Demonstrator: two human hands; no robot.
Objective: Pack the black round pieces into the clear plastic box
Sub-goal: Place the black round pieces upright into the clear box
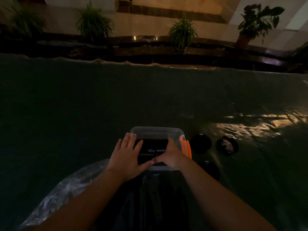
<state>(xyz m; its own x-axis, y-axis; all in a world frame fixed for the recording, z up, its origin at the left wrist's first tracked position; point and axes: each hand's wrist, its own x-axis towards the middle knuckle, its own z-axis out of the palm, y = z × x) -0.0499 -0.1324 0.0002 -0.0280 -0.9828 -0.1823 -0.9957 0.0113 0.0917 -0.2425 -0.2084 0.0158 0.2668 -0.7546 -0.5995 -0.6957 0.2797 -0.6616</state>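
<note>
Now our left hand (127, 153) and right hand (170, 154) press flat on black round pieces (153, 150) filling the clear plastic box (155, 130); three more pieces (200, 143) lie just right.

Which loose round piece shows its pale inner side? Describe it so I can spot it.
Find the clear plastic box with the orange latch. Three black round pieces lie to its right; take the farthest right one. Only it shows a pale inside.
</note>
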